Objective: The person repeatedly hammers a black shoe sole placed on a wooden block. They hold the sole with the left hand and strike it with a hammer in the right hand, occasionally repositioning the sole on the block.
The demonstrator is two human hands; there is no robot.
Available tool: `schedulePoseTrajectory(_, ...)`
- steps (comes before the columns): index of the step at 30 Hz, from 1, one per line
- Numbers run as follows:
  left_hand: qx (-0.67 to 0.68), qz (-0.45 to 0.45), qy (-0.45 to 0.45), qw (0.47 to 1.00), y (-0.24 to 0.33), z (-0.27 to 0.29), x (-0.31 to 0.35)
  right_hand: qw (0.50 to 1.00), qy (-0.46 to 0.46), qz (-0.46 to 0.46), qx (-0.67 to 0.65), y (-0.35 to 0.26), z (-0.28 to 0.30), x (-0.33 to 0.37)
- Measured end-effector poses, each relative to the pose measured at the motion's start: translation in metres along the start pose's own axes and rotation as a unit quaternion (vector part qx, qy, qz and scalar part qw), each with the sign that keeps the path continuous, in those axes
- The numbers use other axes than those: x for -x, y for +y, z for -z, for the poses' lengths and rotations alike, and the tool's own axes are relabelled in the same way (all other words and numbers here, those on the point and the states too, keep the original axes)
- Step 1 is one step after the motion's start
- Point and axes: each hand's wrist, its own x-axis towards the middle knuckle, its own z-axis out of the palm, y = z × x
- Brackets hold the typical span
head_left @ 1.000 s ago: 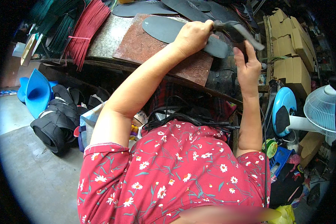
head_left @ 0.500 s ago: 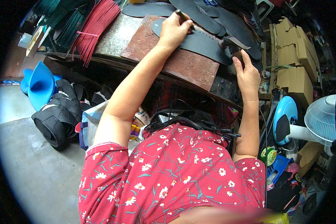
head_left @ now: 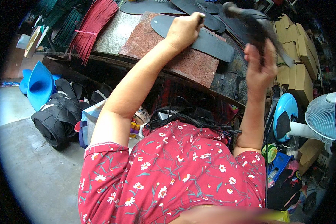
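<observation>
My left hand (head_left: 184,31) is closed around a short dark punch-like tool (head_left: 201,16), its top end showing above the fist. Beneath that hand lies a flat black shoe sole (head_left: 214,46), with a row of small marks along its far edge. The sole rests on a worn reddish-brown board (head_left: 138,37). My right hand (head_left: 262,67) is raised to the right of the board, gripping a hammer (head_left: 255,22) that is smeared by motion. The lower tip of the punch is hidden behind my left hand.
More black soles (head_left: 153,7) lie along the far side of the bench. Bundles of red strips (head_left: 95,28) and dark green strips (head_left: 65,30) sit at the left. Stacked cardboard boxes (head_left: 302,78) and a fan (head_left: 321,115) stand to the right.
My right hand has lifted the hammer up and away from the sole. My left hand has shifted a little to the right along the sole with the punch.
</observation>
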Motion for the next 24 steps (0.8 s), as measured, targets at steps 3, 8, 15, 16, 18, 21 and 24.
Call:
schedulePoseTrajectory(3, -0.057, -0.071, -0.038, 0.995, 0.006, -0.004, 0.002, 0.975, -0.132, -0.156, 0.089, 0.011, -0.013, 0.008)
schedulePoseTrajectory(8, 0.383, 0.311, 0.061, 0.868, -0.013, -0.007, 0.001, 0.945, -0.151, -0.157, 0.246, 0.038, -0.004, 0.032)
schedulePoseTrajectory(15, 0.181, 0.182, -0.052, 0.965, -0.015, -0.005, 0.002, 0.978, -0.108, -0.128, 0.127, 0.02, 0.008, 0.019)
schedulePoseTrajectory(16, 0.184, 0.166, -0.041, 0.968, -0.013, -0.003, 0.001, 0.987, -0.084, -0.113, 0.078, 0.014, 0.013, 0.014)
schedulePoseTrajectory(18, 0.108, 0.067, -0.035, 0.991, -0.006, -0.001, -0.002, 0.999, -0.039, -0.023, 0.025, 0.006, 0.015, 0.007)
schedulePoseTrajectory(21, -0.001, -0.04, -0.038, 0.998, 0.008, -0.006, -0.002, 0.997, -0.001, 0.067, 0.031, 0.007, 0.01, 0.007)
schedulePoseTrajectory(24, 0.001, 0.02, -0.017, 1.0, 0.009, -0.012, 0.002, 0.983, -0.114, -0.105, 0.101, 0.023, -0.004, 0.019)
